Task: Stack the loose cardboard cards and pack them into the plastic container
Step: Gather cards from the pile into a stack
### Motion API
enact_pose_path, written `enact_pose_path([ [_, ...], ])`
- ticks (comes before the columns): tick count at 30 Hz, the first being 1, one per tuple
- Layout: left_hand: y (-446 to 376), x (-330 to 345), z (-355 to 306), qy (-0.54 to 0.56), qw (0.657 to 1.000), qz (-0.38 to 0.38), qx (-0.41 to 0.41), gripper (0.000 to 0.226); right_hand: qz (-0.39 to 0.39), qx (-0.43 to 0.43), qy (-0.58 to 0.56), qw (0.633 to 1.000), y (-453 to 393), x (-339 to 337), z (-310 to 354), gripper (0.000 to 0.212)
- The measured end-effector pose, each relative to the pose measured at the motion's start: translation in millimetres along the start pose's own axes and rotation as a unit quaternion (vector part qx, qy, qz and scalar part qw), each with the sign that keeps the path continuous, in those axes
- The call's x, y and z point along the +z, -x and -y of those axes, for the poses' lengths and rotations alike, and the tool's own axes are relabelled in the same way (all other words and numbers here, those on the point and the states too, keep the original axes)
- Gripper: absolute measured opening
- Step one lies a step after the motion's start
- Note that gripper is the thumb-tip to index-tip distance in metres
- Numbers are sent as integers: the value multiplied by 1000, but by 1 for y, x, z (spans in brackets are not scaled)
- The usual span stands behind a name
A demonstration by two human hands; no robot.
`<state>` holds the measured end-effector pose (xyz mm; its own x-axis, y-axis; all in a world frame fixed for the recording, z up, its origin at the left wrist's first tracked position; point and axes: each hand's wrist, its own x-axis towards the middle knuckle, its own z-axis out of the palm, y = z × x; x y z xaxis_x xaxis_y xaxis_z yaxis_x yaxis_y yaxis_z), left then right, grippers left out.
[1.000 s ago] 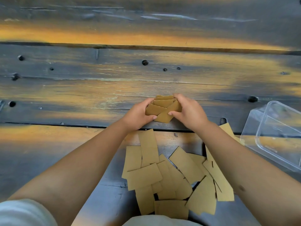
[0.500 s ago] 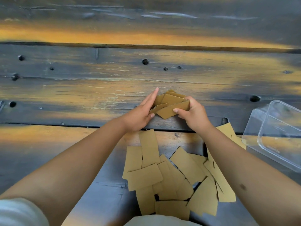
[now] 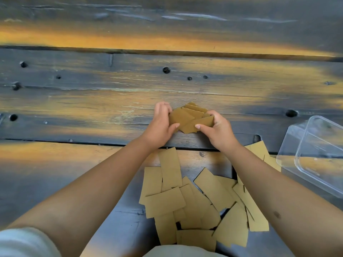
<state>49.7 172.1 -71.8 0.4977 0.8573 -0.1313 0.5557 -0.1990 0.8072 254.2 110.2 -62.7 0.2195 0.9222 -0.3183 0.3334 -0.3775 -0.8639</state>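
A fanned, uneven bundle of brown cardboard cards point(image 3: 189, 117) is held between both hands above the wooden table. My left hand point(image 3: 160, 125) grips its left side, thumb on the near edge. My right hand point(image 3: 217, 130) pinches its right side, thumb on top. Several loose cardboard cards point(image 3: 193, 203) lie scattered and overlapping on the table between my forearms. A clear plastic container point(image 3: 315, 154) sits at the right edge, with a few cards point(image 3: 259, 151) beside it, partly hidden by my right arm.
The dark, worn wooden table point(image 3: 92, 101) has plank seams and small holes running across it. White cloth shows at the bottom left corner and bottom centre of the view.
My left hand, open with fingers stretched beside the bundle half a second ago, has closed onto its left side. The bundle stays in about the same place.
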Motion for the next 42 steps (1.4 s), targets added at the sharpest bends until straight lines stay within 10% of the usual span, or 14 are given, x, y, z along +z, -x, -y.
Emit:
enact_pose_path([
  [5,-11,6,-1,35,998,-8,-49,99,24,-24,4,999,7,8,5,35],
  [10,-14,1,-2,-122,992,-22,23,81,122,2,-13,992,13,15,9,48],
  [15,-10,5,-6,-236,969,-19,70,65,28,70,-61,995,23,37,16,34],
  [23,-3,7,-7,-145,988,50,34,86,-142,119,-284,941,22,46,19,20],
  [32,9,19,-5,-183,982,19,49,80,-156,152,-268,939,18,50,33,38],
  [39,15,16,12,-147,989,-2,3,75,-198,182,-519,811,17,35,10,18],
  [42,17,20,10,-98,995,4,-37,98,-171,178,-474,845,18,38,5,25],
])
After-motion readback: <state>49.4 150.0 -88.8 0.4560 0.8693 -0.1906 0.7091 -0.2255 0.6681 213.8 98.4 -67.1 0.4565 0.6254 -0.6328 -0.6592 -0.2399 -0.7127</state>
